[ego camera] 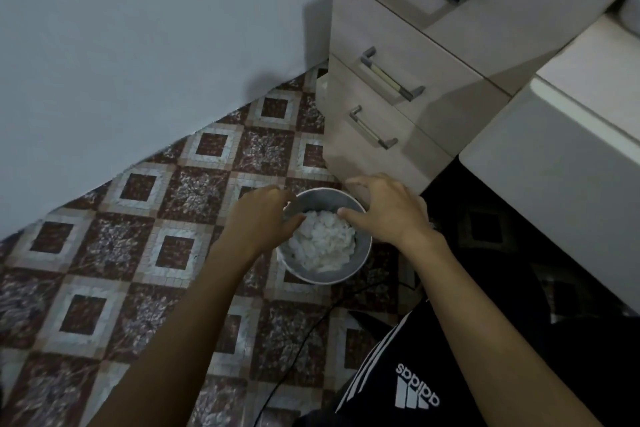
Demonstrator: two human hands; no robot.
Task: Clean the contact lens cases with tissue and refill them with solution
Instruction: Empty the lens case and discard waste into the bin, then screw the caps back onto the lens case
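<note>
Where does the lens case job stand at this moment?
Done: wiping has probably happened, since crumpled white tissue fills the small bin. In hand: left hand and right hand hover over its rim. Left: unknown; no cases or solution in view.

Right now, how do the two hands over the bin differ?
The left hand has curled fingers reaching inside the bin toward the tissue; the right hand has spread fingers above the rim. The left looks darker, in shadow; the right is better lit. Both are bare.
</note>
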